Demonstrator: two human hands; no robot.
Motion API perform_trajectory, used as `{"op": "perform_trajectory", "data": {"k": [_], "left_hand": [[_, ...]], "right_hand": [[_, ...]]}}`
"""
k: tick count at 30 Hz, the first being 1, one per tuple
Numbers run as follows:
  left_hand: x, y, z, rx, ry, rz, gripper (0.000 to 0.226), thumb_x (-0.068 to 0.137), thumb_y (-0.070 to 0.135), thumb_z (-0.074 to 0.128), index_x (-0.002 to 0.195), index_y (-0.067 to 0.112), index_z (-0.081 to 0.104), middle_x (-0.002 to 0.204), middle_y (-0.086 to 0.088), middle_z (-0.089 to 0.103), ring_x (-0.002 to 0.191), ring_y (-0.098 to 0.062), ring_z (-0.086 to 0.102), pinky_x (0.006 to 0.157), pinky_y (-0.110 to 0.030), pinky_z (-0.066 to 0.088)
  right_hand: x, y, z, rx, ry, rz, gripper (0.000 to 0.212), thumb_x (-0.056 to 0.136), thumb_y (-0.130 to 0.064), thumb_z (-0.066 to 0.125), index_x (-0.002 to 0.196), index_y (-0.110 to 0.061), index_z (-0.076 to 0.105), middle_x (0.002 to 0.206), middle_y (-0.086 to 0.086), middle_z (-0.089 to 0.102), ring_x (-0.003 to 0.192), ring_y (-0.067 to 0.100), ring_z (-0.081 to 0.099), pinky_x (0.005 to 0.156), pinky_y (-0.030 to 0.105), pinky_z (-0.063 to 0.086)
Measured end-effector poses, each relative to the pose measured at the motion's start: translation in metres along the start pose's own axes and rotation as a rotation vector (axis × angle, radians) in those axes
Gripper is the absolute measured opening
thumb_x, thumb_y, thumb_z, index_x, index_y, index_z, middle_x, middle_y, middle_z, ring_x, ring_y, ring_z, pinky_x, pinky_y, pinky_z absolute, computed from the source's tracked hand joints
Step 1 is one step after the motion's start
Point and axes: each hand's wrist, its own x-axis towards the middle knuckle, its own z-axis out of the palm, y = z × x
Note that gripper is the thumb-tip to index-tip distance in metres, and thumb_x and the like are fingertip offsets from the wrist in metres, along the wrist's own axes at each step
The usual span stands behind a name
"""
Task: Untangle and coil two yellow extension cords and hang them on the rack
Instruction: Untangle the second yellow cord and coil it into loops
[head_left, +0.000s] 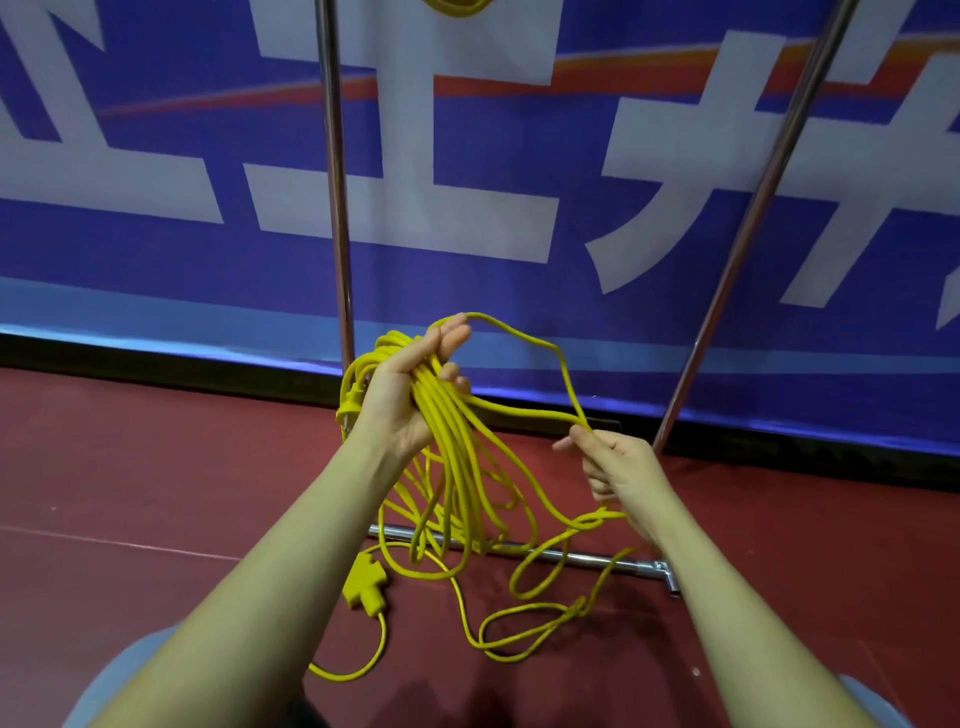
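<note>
Left hand (410, 395): raised palm-up, fingers curled round a bundle of smooth, round yellow cord (457, 457) gathered in several loops; a moulded yellow plug (349, 408) shows just behind the wrist. Right hand (618, 467): lower and to the right, thumb and fingers pinching a single strand of the same cord, which arches from the left fingertips up and over to this hand. The held loops hang down between the forearms in long, uneven ovals, and the slack lies in loose tangled curves on the floor (156, 467). A blocky yellow socket (362, 582) with a notched top edge lies on the floor below the left forearm, its lead curling toward the bottom edge of the view. Floor: dull dark red, matt, with a faint seam. Rack (337, 208): two polished metal uprights rising from a metal base bar (597, 558) on the floor, the right upright leaning in the wide-angle view. A second patch of yellow (452, 6) shows at the top edge; what it is cannot be told. Behind stands a blue banner (156, 249) with large white characters, cut off and unreadable, and a red-orange stripe
</note>
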Motion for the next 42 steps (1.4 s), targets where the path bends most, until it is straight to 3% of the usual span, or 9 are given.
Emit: {"op": "perform_trajectory", "data": {"k": [4, 9, 14, 17, 20, 23, 27, 34, 42], "left_hand": [[0.000, 0.002, 0.004, -0.018, -0.020, 0.009, 0.024, 0.087, 0.011, 0.046, 0.108, 0.013, 0.058, 0.101, 0.004, 0.073, 0.042, -0.005, 0.050, 0.046, -0.015, 0.045], [0.011, -0.013, -0.007, 0.102, 0.109, -0.018, 0.027, 0.098, 0.006, 0.039, 0.116, 0.024, 0.049, 0.079, 0.001, 0.073, 0.033, -0.004, 0.037, 0.039, -0.014, 0.037], [0.017, -0.015, -0.016, 0.198, 0.170, -0.074, 0.021, 0.099, 0.007, 0.039, 0.107, 0.024, 0.050, 0.059, 0.000, 0.062, 0.030, -0.005, 0.031, 0.036, -0.013, 0.032], [0.016, -0.012, -0.016, 0.208, 0.161, -0.078, 0.020, 0.100, 0.008, 0.038, 0.107, 0.023, 0.050, 0.055, 0.000, 0.053, 0.031, -0.005, 0.031, 0.036, -0.013, 0.031], [0.015, -0.011, -0.017, 0.215, 0.140, -0.077, 0.019, 0.100, 0.011, 0.040, 0.111, 0.020, 0.052, 0.054, 0.001, 0.047, 0.032, -0.005, 0.031, 0.037, -0.015, 0.032], [0.015, -0.012, -0.018, 0.233, 0.139, -0.090, 0.017, 0.099, 0.013, 0.041, 0.110, 0.016, 0.054, 0.050, 0.003, 0.044, 0.032, -0.004, 0.031, 0.037, -0.015, 0.033], [0.014, -0.013, -0.022, 0.249, 0.162, -0.088, 0.012, 0.099, 0.013, 0.042, 0.099, 0.012, 0.054, 0.049, 0.003, 0.046, 0.034, -0.006, 0.036, 0.039, -0.015, 0.036], [0.012, -0.008, -0.019, 0.205, 0.129, -0.041, 0.012, 0.098, 0.010, 0.042, 0.100, 0.011, 0.054, 0.054, 0.003, 0.052, 0.040, -0.007, 0.046, 0.049, -0.018, 0.047], [0.014, -0.005, -0.024, 0.214, 0.149, 0.017, 0.016, 0.098, 0.011, 0.045, 0.104, 0.014, 0.059, 0.077, 0.001, 0.072, 0.059, -0.010, 0.067, 0.061, -0.030, 0.059]], "right_hand": [[-0.002, -0.016, 0.003, 0.039, -0.063, -0.098, 0.019, 0.089, -0.021, 0.054, 0.090, -0.013, 0.071, 0.050, -0.005, 0.027, 0.040, 0.004, 0.019, 0.039, 0.015, 0.018], [-0.002, -0.039, 0.005, 0.216, -0.050, -0.225, 0.016, 0.084, -0.007, 0.055, 0.081, -0.009, 0.070, 0.047, -0.010, 0.035, 0.040, 0.001, 0.025, 0.042, 0.014, 0.018], [0.002, -0.037, 0.006, -0.187, 0.187, -0.497, 0.021, 0.085, -0.004, 0.063, 0.080, -0.024, 0.070, 0.069, -0.011, 0.058, 0.062, -0.001, 0.052, 0.061, 0.010, 0.038], [0.006, -0.026, 0.007, -0.239, 0.194, -0.394, 0.011, 0.085, -0.040, 0.060, 0.085, -0.032, 0.068, 0.070, -0.007, 0.063, 0.071, 0.009, 0.058, 0.075, 0.026, 0.048], [0.007, -0.016, 0.011, -0.197, 0.094, -0.056, 0.060, 0.077, -0.068, 0.037, 0.075, -0.014, 0.065, 0.041, -0.004, 0.050, 0.044, 0.012, 0.048, 0.056, 0.029, 0.045], [0.004, -0.019, 0.015, -0.137, 0.125, -0.064, 0.055, 0.079, -0.062, 0.043, 0.066, -0.012, 0.062, 0.040, -0.005, 0.037, 0.038, 0.006, 0.028, 0.042, 0.019, 0.028], [0.004, -0.026, 0.005, -0.103, 0.102, -0.301, 0.019, 0.076, -0.036, 0.069, 0.068, -0.019, 0.063, 0.069, 0.011, 0.055, 0.062, 0.008, 0.044, 0.061, 0.021, 0.033], [-0.001, -0.020, 0.006, -0.231, -0.156, -0.290, 0.012, 0.063, -0.012, 0.066, 0.074, -0.016, 0.065, 0.069, 0.000, 0.061, 0.068, 0.011, 0.052, 0.064, 0.019, 0.041], [-0.004, -0.026, 0.000, -0.423, -0.148, -0.300, 0.012, 0.088, -0.015, 0.064, 0.080, -0.019, 0.072, 0.079, -0.007, 0.069, 0.074, -0.006, 0.058, 0.074, 0.011, 0.042]]}}
